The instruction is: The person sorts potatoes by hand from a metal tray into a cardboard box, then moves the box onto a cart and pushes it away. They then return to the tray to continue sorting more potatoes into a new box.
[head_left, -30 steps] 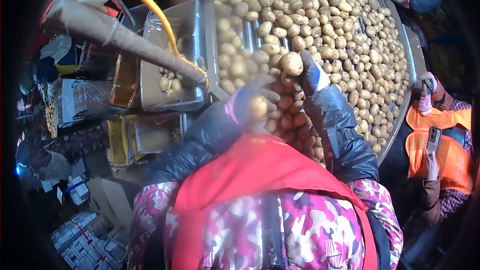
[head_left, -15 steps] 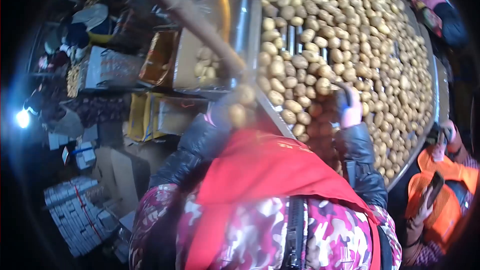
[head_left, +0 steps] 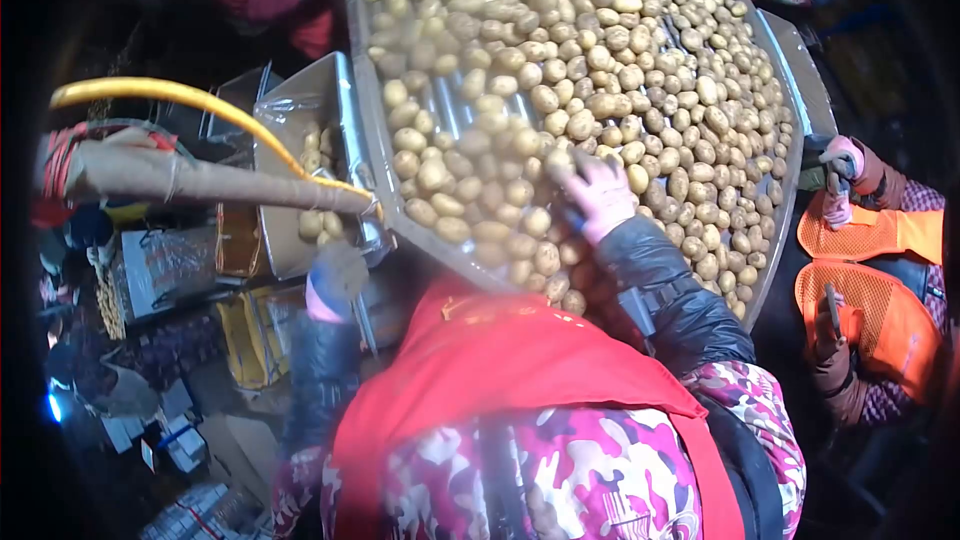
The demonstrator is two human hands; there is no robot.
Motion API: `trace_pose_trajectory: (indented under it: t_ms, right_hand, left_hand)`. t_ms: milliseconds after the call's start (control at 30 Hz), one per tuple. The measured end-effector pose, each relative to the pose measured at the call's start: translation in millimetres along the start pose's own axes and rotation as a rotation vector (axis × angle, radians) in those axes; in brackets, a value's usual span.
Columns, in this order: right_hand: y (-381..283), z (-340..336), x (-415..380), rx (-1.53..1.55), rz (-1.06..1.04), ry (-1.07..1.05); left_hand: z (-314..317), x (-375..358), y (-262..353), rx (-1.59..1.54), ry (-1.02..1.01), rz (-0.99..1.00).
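Observation:
Potatoes [head_left: 640,70] cover a metal-edged sorting table with rollers. My right hand [head_left: 600,195], in a pink and grey glove, lies over potatoes near the table's front left part. Its fingers are stretched and apart, touching the potatoes. My left hand [head_left: 338,278], also gloved, is beyond the table's left edge, beside a cardboard box [head_left: 290,165] lined with clear plastic. Several potatoes [head_left: 318,225] lie in that box. The left fingers are blurred and face away, so any hold is hidden.
A brown pipe [head_left: 220,180] with a yellow hose [head_left: 190,90] reaches towards the table's left corner. Co-workers' gloved hands are at the far edge. A person in an orange vest [head_left: 870,310] sits at right. More cardboard boxes [head_left: 250,340] stand at left.
The view has turned, shifting the table leftward. My left hand, earlier near blurred potatoes by the table corner, is now beside the box. My right hand has reached further over the potatoes.

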State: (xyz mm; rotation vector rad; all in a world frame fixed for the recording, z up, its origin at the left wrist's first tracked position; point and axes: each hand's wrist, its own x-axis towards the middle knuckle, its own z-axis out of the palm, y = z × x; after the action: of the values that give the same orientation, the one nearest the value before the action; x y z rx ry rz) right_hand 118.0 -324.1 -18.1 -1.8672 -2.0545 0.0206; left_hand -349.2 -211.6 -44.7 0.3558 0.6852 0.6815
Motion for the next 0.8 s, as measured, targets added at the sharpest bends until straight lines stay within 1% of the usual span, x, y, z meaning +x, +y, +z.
trace_pose_trajectory:
  t_ms: [33,67,100,133,167,200,267,300,333,367,433,500,533,567,633,700,733,767,800]
  right_hand:
    - [22.4,4.0,-2.7,0.047,0.088,0.095]
    - [41.8,8.5,-1.3,0.003,0.199,0.196]
    - [60.1,8.9,-0.5,-0.045,0.316,0.297]
    - [69.7,-3.0,11.6,-0.036,0.367,0.220]
    - [74.4,-19.6,31.7,-0.031,0.425,0.149]
    - [76.5,-32.7,54.2,-0.082,0.388,-0.075]
    - [70.7,-41.9,82.7,-0.053,0.386,-0.277]
    - [76.5,-41.6,83.3,-0.145,0.311,-0.230]
    - [86.2,-29.1,93.5,-0.130,0.366,-0.298]
    - [96.7,-21.0,101.7,-0.104,0.416,-0.366]
    - [81.9,-44.4,90.8,-0.066,0.370,-0.342]
    - [97.9,-0.9,84.0,0.159,0.560,-0.182]
    - [92.0,4.4,73.4,0.180,0.596,-0.024]
    - [71.8,-33.3,66.2,0.249,0.679,-0.055]
    - [63.4,-11.3,48.2,0.291,0.722,0.186]
    - [22.0,-54.5,27.5,0.440,0.772,0.227]
    - [12.1,-46.0,24.3,0.485,0.695,0.166]
    - [2.2,-36.0,21.7,0.527,0.616,0.106]
    - [-12.2,-30.4,12.7,0.583,0.414,0.145]
  left_hand:
    - [-23.3,13.8,-8.6,-0.291,-0.612,-0.154]
    - [-10.9,9.0,-12.5,-0.057,-0.342,-0.173]
    - [15.9,-5.9,-15.7,0.180,-0.075,-0.192]
    - [39.6,-14.0,-19.6,0.424,0.183,-0.209]
    - [55.9,-8.0,-24.3,0.465,0.166,-0.253]
    - [72.1,3.8,-29.2,0.511,0.141,-0.298]
    - [116.3,28.7,-37.8,0.620,0.087,-0.359]
    - [140.5,39.6,-41.1,0.683,0.062,-0.364]
    - [160.3,51.3,-42.2,0.737,0.014,-0.382]
    - [169.5,61.9,-46.8,0.707,-0.080,-0.374]
    - [171.5,88.9,-54.8,0.442,-0.213,-0.473]
    - [196.9,96.8,-62.6,0.578,-0.135,-0.487]
    - [206.5,100.9,-65.7,0.643,-0.094,-0.482]
    - [191.7,109.3,-67.7,0.592,-0.227,-0.485]
    - [180.4,119.8,-75.6,0.580,-0.201,-0.476]
    - [194.1,119.7,-80.6,0.455,-0.311,-0.476]
    - [201.4,119.9,-84.6,0.390,-0.362,-0.473]
    - [208.3,123.8,-89.5,0.278,-0.423,-0.511]
    - [216.3,129.1,-95.1,0.166,-0.482,-0.548]
